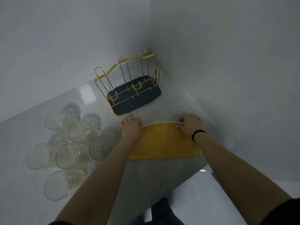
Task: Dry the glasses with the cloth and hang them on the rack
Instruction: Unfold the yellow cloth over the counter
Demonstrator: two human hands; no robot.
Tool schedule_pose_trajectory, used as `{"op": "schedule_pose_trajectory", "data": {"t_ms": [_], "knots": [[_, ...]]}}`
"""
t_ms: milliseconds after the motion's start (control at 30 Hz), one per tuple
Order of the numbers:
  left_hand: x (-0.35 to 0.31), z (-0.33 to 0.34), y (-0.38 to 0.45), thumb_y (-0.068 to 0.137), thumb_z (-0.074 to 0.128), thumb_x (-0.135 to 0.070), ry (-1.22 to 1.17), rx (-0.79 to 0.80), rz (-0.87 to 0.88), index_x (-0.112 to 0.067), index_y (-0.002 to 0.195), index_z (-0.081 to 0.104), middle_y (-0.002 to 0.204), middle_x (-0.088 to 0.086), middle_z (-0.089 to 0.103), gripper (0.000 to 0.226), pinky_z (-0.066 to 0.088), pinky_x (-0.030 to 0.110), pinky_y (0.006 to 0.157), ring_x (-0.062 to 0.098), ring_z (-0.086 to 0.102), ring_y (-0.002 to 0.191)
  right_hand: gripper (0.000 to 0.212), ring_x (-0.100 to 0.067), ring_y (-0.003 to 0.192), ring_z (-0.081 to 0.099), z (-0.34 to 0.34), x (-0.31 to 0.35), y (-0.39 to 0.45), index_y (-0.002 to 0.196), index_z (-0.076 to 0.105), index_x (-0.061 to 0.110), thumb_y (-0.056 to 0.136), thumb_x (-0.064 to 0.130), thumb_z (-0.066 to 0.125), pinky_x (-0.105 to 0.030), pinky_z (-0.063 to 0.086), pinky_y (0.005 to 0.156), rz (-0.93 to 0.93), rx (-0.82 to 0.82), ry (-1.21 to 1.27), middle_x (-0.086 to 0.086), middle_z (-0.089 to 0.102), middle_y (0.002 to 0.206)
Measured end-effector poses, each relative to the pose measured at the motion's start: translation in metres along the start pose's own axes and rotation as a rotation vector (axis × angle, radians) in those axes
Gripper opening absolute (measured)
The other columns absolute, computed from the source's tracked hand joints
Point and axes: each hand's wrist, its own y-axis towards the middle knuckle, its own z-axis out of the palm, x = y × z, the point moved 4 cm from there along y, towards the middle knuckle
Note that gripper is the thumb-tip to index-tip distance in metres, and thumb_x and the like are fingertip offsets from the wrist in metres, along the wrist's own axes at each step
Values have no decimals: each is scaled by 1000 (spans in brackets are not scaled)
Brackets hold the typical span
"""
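Hands, left (130, 127) and right (190, 123), are each pinching the yellow cloth's (164, 142) far edge, glasses (76, 148) sitting left of them.

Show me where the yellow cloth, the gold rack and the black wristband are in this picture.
yellow cloth (164, 142): head view, on the middle of the flat fabric between both hands.
gold rack (134, 95): head view, on its dark base tray.
black wristband (198, 133): head view, on the band around the right wrist.

walls: 2 plain grey walls (227, 54) meeting in a corner | counter: grey speckled countertop (146, 172), glossy, reflecting light at left | floor: pale floor (203, 200) below counter edge | light: dim
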Motion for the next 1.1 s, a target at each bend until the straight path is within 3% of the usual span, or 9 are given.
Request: {"op": "schedule_pose_trajectory", "data": {"t_ms": [133, 233, 333, 433, 567, 700, 867, 967, 1100], "knots": [[5, -9, -1, 92, 60, -42, -281, 52, -14, -23, 98, 63, 113, 2, 54, 20, 33, 44, 105, 25, 47, 118, 32, -17, 72, 47, -12, 1, -8, 68, 47, 18, 86, 41, 58, -24, 37, 61, -92, 140, 320, 0, 47, 76], [6, -16, -9, 91, 61, -38, -535, 99, -24, -18, 90, 58, 91, 2, 59, 20, 45, 29, 73, 16, 55, 85, 23, -17, 78, 52, -24, -2, -20, 85, 55, 17, 89, 39, 53, -25, 41, 65, -96, 290, 577, 1, 55, 83], [5, -27, -23, 94, 59, -35, -640, 44, -28, -15, 95, 61, 91, 1, 60, 20, 45, 26, 69, 15, 56, 84, 24, -23, 89, 58, -31, 7, -39, 97, 60, 16, 89, 37, 54, -36, 50, 79, -39, 370, 837, -6, 62, 97], [7, -39, -44, 94, 57, -36, -693, -1, -40, -18, 92, 58, 82, -4, 57, 18, 41, 22, 61, 10, 53, 75, 32, -23, 89, 62, -37, 30, -61, 112, 58, 11, 89, 33, 55, -33, 55, 70, 18, 410, 1167, -9, 65, 100], [16, -55, -74, 95, 56, -39, -750, -35, -44, -18, 98, 60, 85, -3, 61, 22, 46, 25, 67, 15, 58, 80, 16, -20, 84, 62, -46, 68, -83, 93, 56, 22, 89, 37, 54, -28, 54, 57, -28, 390, 1191, -4, 64, 93], [37, -69, -103, 96, 55, -38, -745, -75, -18, -22, 108, 62, 94, -8, 63, 21, 39, 14, 63, 2, 55, 79, 16, -19, 79, 59, -55, 101, -97, 82, 54, 23, 89, 37, 54, -28, 50, 58, -45, 300, 1119, -3, 61, 86], [85, -82, -130, 84, 71, -38, -542, -301, 39, -18, 129, 57, 129, 3, 56, 51, 38, 35, 102, 20, 49, 119, 17, -20, 82, 58, -43, 138, -119, 82, 53, 23, 90, 38, 52, -33, 50, 68, -86, 306, 1088, -3, 60, 87], [110, -75, -130, 72, 78, -46, -246, -110, 87, -22, 148, 33, 153, -1, 34, 92, 20, 44, 114, 22, 25, 140, 19, -18, 81, 56, -29, 156, -128, 83, 53, 22, 91, 39, 50, -31, 48, 67, -43, 265, 1127, -2, 58, 88], [127, -62, -115, 67, 80, -52, 32, 25, 135, -19, 154, 11, 157, 1, 28, 117, 17, 45, 113, 26, 21, 142, 41, -27, 99, 53, -6, 162, -132, 115, 51, 10, 90, 43, 50, -45, 47, 92, 82, 213, 1135, -8, 55, 108]]}}
